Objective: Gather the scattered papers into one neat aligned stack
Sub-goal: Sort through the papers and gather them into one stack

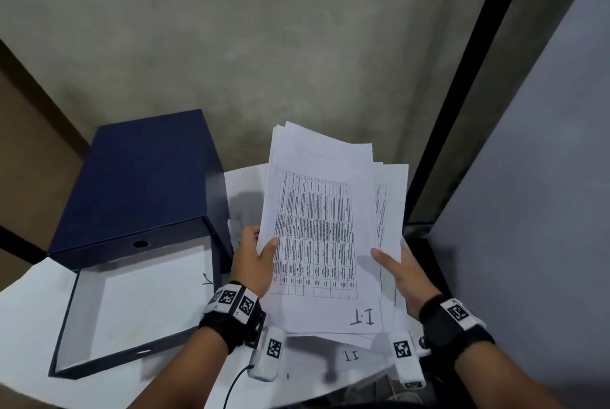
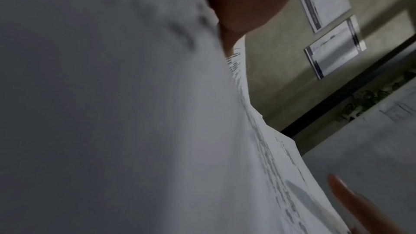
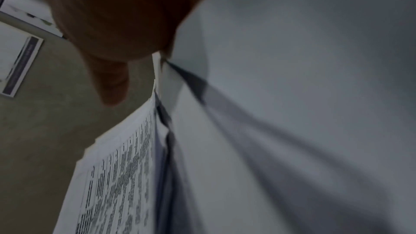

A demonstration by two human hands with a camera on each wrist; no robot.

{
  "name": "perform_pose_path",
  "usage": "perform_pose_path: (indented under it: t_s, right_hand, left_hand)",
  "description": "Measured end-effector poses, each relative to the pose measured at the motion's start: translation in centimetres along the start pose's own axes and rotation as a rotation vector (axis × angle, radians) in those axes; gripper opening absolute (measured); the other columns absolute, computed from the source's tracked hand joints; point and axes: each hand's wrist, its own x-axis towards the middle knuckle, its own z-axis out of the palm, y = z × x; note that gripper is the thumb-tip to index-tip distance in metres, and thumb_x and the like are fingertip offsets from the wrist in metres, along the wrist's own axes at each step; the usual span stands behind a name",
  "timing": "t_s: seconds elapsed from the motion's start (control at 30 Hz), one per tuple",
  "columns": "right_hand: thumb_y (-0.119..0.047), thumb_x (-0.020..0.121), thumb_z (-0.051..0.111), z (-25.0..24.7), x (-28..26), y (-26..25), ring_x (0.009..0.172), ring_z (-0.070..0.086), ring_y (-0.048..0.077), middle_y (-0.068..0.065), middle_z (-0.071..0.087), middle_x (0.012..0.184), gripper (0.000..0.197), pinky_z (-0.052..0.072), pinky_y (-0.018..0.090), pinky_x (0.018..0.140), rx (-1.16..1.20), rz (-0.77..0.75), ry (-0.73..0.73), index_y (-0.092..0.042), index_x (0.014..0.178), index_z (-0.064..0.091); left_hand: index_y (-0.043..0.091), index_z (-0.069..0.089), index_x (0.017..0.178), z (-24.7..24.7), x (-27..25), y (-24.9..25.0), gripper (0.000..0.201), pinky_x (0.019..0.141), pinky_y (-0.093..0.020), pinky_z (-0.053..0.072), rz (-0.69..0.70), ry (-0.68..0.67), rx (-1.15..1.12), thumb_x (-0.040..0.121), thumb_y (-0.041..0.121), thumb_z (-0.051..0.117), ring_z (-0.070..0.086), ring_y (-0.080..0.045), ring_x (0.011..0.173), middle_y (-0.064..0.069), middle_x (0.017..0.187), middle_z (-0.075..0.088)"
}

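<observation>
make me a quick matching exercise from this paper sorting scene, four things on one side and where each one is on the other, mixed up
Things:
1. bundle of papers
2. blue box file
3. left hand
4. right hand

Places:
A. gripping the bundle's right edge
B. lying open on the table, left of the papers
C. gripping the bundle's left edge
D. held up between both hands, sheets still uneven

Pairs: 1-D, 2-B, 3-C, 4-A
</observation>
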Motion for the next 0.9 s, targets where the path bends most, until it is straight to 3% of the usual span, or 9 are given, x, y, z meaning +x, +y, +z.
perform_pose_path:
  t_s: [0.13, 0.23, 0.33, 0.4, 0.5, 0.63, 0.7, 0.8, 0.9]
  right_hand:
    - [-0.002, 0.090, 0.067, 0.3, 0.8, 0.0, 0.121, 0.063, 0.015, -0.004, 0.068, 0.129, 0.051, 0.041, 0.045, 0.111, -0.044, -0.012, -0.070, -0.024, 0.134, 0.054]
    - [0.005, 0.093, 0.060, 0.8, 1.1, -0.8, 0.115, 0.066, 0.010, -0.008, 0.072, 0.122, 0.048, 0.045, 0.037, 0.105, -0.046, -0.036, -0.048, -0.032, 0.124, 0.058]
    - [0.006, 0.093, 0.058, 1.0, 1.3, -1.1, 0.115, 0.066, 0.013, -0.008, 0.073, 0.119, 0.048, 0.046, 0.034, 0.100, -0.057, -0.056, -0.054, -0.033, 0.120, 0.059]
    - [0.006, 0.094, 0.057, 1.1, 1.4, -1.3, 0.116, 0.066, 0.015, -0.007, 0.073, 0.118, 0.045, 0.048, 0.033, 0.098, -0.071, -0.059, -0.066, -0.030, 0.121, 0.059]
    - [0.006, 0.094, 0.056, 1.1, 1.2, -1.6, 0.114, 0.067, 0.012, -0.008, 0.073, 0.118, 0.046, 0.048, 0.031, 0.098, -0.084, -0.070, -0.091, -0.030, 0.122, 0.058]
    - [0.011, 0.092, 0.052, 0.8, 1.3, -1.8, 0.113, 0.066, 0.015, -0.009, 0.075, 0.113, 0.049, 0.047, 0.031, 0.096, -0.113, -0.052, -0.086, -0.030, 0.118, 0.060]
    - [0.012, 0.090, 0.051, 0.8, 1.4, -1.9, 0.110, 0.066, 0.014, -0.009, 0.075, 0.110, 0.050, 0.048, 0.028, 0.090, -0.150, -0.053, -0.076, -0.028, 0.118, 0.060]
    - [0.009, 0.087, 0.059, 1.6, 1.7, -1.6, 0.112, 0.066, 0.017, -0.005, 0.074, 0.114, 0.049, 0.050, 0.032, 0.094, -0.182, -0.061, -0.097, -0.025, 0.121, 0.059]
    - [0.009, 0.088, 0.060, 2.4, 2.2, -1.1, 0.116, 0.063, 0.016, -0.004, 0.071, 0.119, 0.050, 0.047, 0.034, 0.100, -0.162, -0.078, -0.074, -0.029, 0.120, 0.058]
  left_hand:
    - [0.028, 0.042, 0.113, -0.9, -0.2, 0.8, 0.035, 0.070, -0.018, 0.047, 0.077, 0.060, -0.082, 0.087, 0.024, 0.066, 0.065, -0.007, 0.092, 0.010, 0.106, 0.064]
    - [0.029, 0.042, 0.119, -2.0, -0.1, 1.5, 0.047, 0.080, -0.022, 0.048, 0.036, -0.009, -0.161, 0.083, 0.027, 0.071, 0.060, 0.003, 0.097, 0.017, 0.108, 0.062]
    - [0.022, 0.055, 0.123, -2.9, 0.6, 1.2, 0.047, 0.095, -0.033, 0.048, -0.093, -0.143, -0.273, 0.081, 0.031, 0.073, 0.063, -0.005, 0.104, 0.011, 0.111, 0.068]
    - [0.024, 0.062, 0.120, -3.3, 0.7, 1.1, 0.045, 0.102, -0.038, 0.044, -0.156, -0.204, -0.345, 0.078, 0.038, 0.074, 0.063, -0.010, 0.109, 0.009, 0.113, 0.071]
    - [0.022, 0.067, 0.112, -3.6, 0.3, 1.5, 0.039, 0.098, -0.031, 0.043, -0.201, -0.254, -0.448, 0.075, 0.031, 0.076, 0.065, -0.007, 0.106, 0.008, 0.109, 0.073]
    - [0.015, 0.068, 0.113, -4.2, 0.0, 1.3, 0.054, 0.090, -0.031, 0.047, -0.219, -0.284, -0.565, 0.061, 0.028, 0.078, 0.068, -0.012, 0.103, 0.000, 0.109, 0.073]
    - [0.023, 0.067, 0.107, -4.1, -0.2, 1.3, 0.042, 0.087, -0.026, 0.047, -0.171, -0.297, -0.465, 0.066, 0.022, 0.078, 0.069, -0.008, 0.098, 0.004, 0.106, 0.074]
    - [0.031, 0.063, 0.103, -3.7, -0.7, 1.4, 0.032, 0.079, -0.020, 0.046, -0.078, -0.282, -0.110, 0.075, 0.032, 0.078, 0.065, -0.006, 0.096, 0.012, 0.103, 0.071]
    - [0.030, 0.058, 0.118, -4.0, -1.1, 1.2, 0.055, 0.088, -0.022, 0.042, -0.102, -0.287, -0.193, 0.069, 0.049, 0.077, 0.060, -0.005, 0.106, 0.014, 0.113, 0.066]
